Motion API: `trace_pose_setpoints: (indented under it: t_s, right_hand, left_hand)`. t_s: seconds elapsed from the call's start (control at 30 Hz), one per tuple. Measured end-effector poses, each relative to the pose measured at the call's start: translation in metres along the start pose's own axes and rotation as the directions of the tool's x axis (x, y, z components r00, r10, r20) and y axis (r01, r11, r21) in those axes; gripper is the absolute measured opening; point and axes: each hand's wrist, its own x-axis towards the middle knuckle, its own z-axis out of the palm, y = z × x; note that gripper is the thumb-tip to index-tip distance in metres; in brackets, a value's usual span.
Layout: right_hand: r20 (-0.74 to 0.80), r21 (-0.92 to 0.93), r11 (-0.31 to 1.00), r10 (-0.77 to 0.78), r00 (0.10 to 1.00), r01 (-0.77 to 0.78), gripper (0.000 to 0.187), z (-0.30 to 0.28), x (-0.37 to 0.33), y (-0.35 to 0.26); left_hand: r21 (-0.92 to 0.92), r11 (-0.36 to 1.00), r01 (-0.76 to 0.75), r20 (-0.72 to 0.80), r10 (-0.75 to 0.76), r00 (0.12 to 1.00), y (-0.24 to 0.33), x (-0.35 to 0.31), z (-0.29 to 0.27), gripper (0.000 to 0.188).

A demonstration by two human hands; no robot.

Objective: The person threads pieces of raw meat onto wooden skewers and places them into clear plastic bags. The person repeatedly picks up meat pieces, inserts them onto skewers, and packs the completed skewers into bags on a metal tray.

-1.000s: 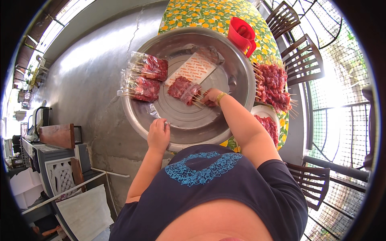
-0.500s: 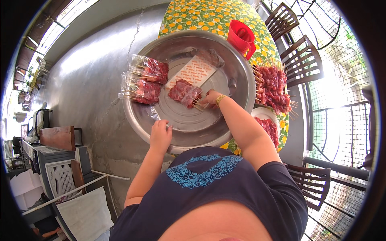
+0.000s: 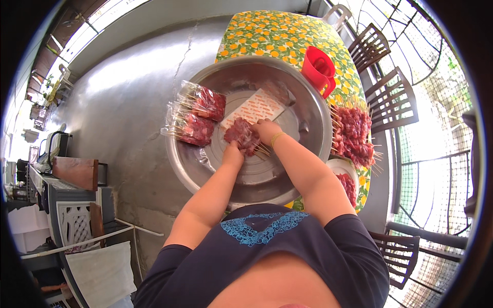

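A bundle of raw meat skewers (image 3: 241,134) lies in the wide metal basin (image 3: 177,161), its bare stick ends pointing to the lower right. My left hand (image 3: 233,153) grips the bundle's near left side, fingers closed against the meat. On its right, my right hand (image 3: 266,132) holds the other side with bent fingers. Just beyond the bundle is a stack of printed white plastic bags (image 3: 262,104). Two bagged packs of skewers, a farther pack (image 3: 208,102) and a nearer pack (image 3: 195,129), rest over the basin's left rim.
A red jug (image 3: 314,66) stands on the lemon-patterned tablecloth (image 3: 262,33) behind the basin. Unwrapped meat skewers (image 3: 353,131) are piled at the right, near a white plate (image 3: 341,167) with more meat. Wooden chairs (image 3: 391,102) line the right side.
My left hand has moved from the basin's near rim up to the skewer bundle. My right hand has shifted from the stick ends to the bundle's side.
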Motion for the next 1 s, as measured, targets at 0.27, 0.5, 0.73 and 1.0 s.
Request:
trace_pose_setpoints:
  t_s: [0.27,0.5,0.73,1.0]
  right_hand:
    - [0.03,0.281,0.952,-0.136,0.99,0.123,0.023,-0.014,0.001,0.005]
    - [0.239,0.774,0.607,-0.015,0.971,-0.181,0.014,-0.047,-0.056,-0.001]
    - [0.241,0.68,0.684,0.13,0.962,-0.263,0.017,-0.058,-0.135,-0.028]
    - [-0.253,0.518,0.855,0.179,0.951,-0.023,0.013,-0.051,-0.187,-0.068]
  left_hand:
    - [-0.09,0.99,-0.109,0.029,0.112,0.993,0.004,0.003,-0.019,0.026]
    - [-0.56,0.787,0.259,0.464,0.039,0.885,0.034,-0.018,-0.08,0.017]
    - [-0.405,0.889,0.214,0.514,0.028,0.857,0.072,-0.074,-0.097,0.015]
    - [-0.107,0.963,-0.247,0.171,0.262,0.95,0.101,-0.116,-0.097,0.012]
